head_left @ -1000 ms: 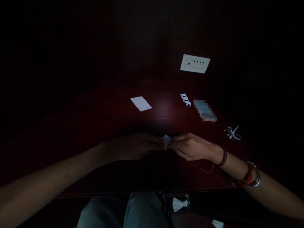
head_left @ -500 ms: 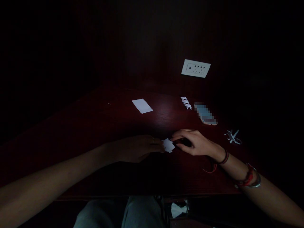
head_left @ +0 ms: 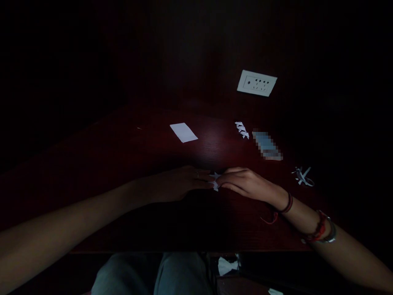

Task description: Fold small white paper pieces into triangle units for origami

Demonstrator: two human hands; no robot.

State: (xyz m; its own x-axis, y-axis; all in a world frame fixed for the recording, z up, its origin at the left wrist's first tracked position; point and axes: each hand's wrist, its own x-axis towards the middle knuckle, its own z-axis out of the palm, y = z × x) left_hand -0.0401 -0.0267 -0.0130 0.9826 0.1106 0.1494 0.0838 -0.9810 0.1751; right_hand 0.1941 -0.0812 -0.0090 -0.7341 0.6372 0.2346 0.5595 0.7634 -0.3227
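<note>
Between my two hands lies a small folded white paper [head_left: 216, 184] with pointed corners, close to the dark red tabletop. My left hand [head_left: 181, 183], a ring on one finger, comes in from the left, its fingertips holding the paper's left side. From the right, my right hand [head_left: 248, 183] has its fingers together, with the tips pressed on the right part of the paper. Fingers cover much of the paper, so its full shape is hidden.
A flat white paper sheet [head_left: 184, 132] lies farther back on the table [head_left: 123, 149]. Right of it are folded paper pieces [head_left: 242, 130], a blurred phone [head_left: 267, 145] and tangled paper strips [head_left: 303, 176]. A socket plate [head_left: 257, 83] is on the back wall.
My right hand has closed in, its fingers moving left onto the folded paper. The left fingers now reach over more of it. The view has shifted slightly.
</note>
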